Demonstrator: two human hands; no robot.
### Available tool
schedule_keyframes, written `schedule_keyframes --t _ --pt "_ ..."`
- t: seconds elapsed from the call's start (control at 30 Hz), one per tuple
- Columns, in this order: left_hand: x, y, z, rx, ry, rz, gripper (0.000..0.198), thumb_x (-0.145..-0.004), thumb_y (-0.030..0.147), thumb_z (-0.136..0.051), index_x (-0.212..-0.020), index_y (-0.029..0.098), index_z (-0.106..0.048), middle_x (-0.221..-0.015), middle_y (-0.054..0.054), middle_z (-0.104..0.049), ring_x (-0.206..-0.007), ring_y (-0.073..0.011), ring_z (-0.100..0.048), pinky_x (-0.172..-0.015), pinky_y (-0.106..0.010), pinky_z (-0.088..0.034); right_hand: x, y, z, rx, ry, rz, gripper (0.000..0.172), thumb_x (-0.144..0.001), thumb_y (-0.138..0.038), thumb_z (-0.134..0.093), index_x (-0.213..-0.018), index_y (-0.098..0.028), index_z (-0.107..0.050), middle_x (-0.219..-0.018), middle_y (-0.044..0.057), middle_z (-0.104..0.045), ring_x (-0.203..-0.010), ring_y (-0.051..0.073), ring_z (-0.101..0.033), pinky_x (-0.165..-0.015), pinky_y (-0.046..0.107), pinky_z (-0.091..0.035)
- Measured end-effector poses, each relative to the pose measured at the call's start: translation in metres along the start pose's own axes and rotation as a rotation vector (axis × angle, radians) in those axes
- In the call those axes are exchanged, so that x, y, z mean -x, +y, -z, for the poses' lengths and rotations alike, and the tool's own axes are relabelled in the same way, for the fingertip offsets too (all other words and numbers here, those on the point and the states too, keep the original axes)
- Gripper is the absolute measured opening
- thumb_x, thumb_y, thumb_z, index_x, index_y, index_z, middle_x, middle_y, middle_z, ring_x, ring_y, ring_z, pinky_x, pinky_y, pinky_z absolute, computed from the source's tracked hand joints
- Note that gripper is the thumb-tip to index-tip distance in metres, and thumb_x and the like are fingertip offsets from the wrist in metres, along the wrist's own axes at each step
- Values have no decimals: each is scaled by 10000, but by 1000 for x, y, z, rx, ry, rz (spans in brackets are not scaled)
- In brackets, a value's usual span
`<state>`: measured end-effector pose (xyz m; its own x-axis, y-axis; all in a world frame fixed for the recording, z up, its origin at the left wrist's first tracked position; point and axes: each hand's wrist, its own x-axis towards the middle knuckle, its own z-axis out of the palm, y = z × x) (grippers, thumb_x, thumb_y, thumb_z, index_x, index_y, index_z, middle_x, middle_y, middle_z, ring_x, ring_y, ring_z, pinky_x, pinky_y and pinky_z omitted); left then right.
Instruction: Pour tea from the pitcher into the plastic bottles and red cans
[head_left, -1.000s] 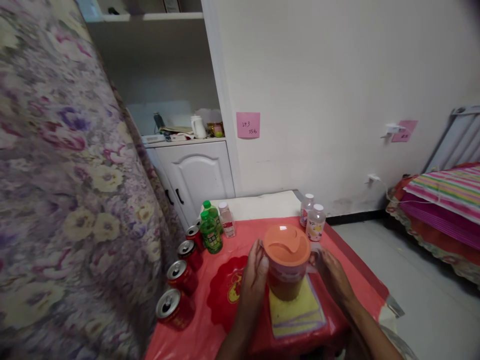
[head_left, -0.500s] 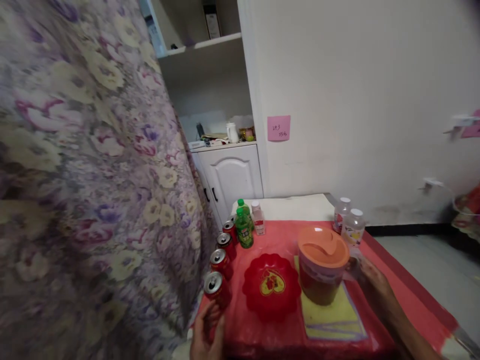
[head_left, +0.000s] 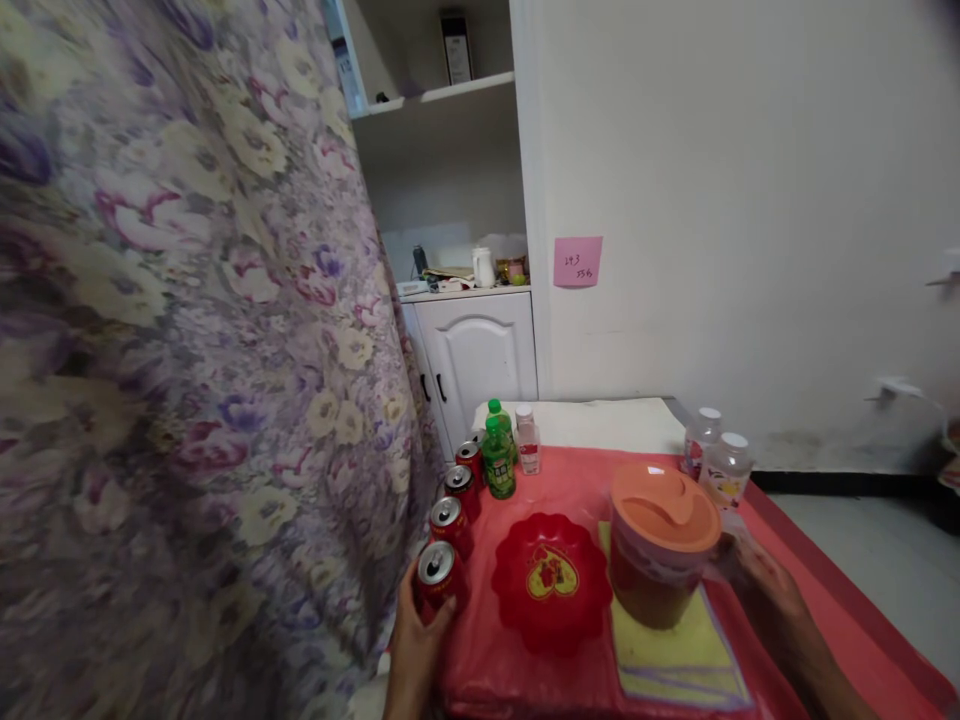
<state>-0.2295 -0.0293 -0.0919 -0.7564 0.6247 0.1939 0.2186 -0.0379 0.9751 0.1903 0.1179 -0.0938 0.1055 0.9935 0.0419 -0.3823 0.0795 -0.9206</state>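
Observation:
At the near left of the table, my left hand (head_left: 421,630) curls around the nearest red soda can (head_left: 441,578), thumb on its right side. More red soda cans (head_left: 451,527) stand in a row behind it. On the right, my right hand (head_left: 761,580) is closed at the handle side of a pitcher (head_left: 656,580) with an orange lid and dark contents; its fingertips are blurred. The pitcher stands on a folded yellow cloth (head_left: 675,665). A red scalloped tray (head_left: 517,590) with a yellow heart print lies between my hands.
Green bottles (head_left: 499,465) and a clear bottle (head_left: 528,445) stand at the back left. Two clear bottles with white caps (head_left: 726,475) are behind the pitcher. A floral curtain (head_left: 262,400) hangs along the left. The table bears a red cover (head_left: 480,670).
My left hand has moved up and closed around the nearest can. My right hand stays by the pitcher. The whole view has shifted slightly.

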Motion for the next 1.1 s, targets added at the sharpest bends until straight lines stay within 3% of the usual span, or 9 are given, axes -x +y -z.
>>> schedule_keyframes --t 0.1,0.23,0.4,0.53,0.7,0.87,1.1 --pt "-7 -13 4 -27 -52 2 777 -601 471 -810 -1275 215 -519 -1327 -131 -616 -1305 -392 -580 -1165 -573 -419 -5 3 3 -20 -21 -24 463 -541 -604 -892 -834 -255 -812 -829 99 -798 -777 299 -724 -729 408 -606" --pt "-11 -17 4 -177 -52 1 790 -566 490 -801 -1230 148 -544 -1278 -158 -572 -1291 -439 -552 -1148 -611 -412 -8 7 7 -12 -43 -9 439 -544 -569 -906 -828 -249 -808 -768 79 -779 -742 285 -715 -705 398 -610" --pt "2 4 1 -100 -78 51 786 -592 466 -792 -1252 183 -472 -1286 -145 -612 -1255 -373 -613 -1143 -554 -438 -4 8 6 -76 -33 -29 443 -621 -558 -885 -932 -251 -814 -968 96 -823 -848 268 -742 -739 341 -616" --pt "18 24 -5 -157 -85 -16 764 -592 461 -813 -1232 192 -496 -1251 -145 -655 -1228 -381 -626 -1131 -594 -432 -7 17 11 -94 -73 -29 395 -670 -515 -880 -963 -261 -809 -984 56 -825 -876 226 -737 -775 281 -608" --pt "28 50 -36 -129 -240 -105 712 -540 424 -851 -1149 194 -564 -1214 -136 -682 -1226 -387 -620 -1125 -580 -438 -11 25 14 -79 -96 5 358 -746 -516 -828 -1001 -266 -799 -885 41 -803 -844 220 -717 -789 299 -593" --pt "25 69 -78 -12 -452 -53 765 -543 425 -835 -1187 178 -506 -1187 -155 -693 -1155 -372 -658 -1064 -532 -486 -9 16 6 -41 -93 49 381 -727 -527 -836 -989 -253 -803 -887 67 -790 -853 249 -697 -805 336 -579" --pt "6 73 -125 141 -524 46 841 -513 397 -830 -1248 201 -469 -1187 -128 -703 -1120 -350 -674 -981 -445 -538 -20 24 3 -45 -110 69 391 -727 -574 -808 -911 -229 -793 -768 55 -727 -740 244 -658 -721 360 -550"
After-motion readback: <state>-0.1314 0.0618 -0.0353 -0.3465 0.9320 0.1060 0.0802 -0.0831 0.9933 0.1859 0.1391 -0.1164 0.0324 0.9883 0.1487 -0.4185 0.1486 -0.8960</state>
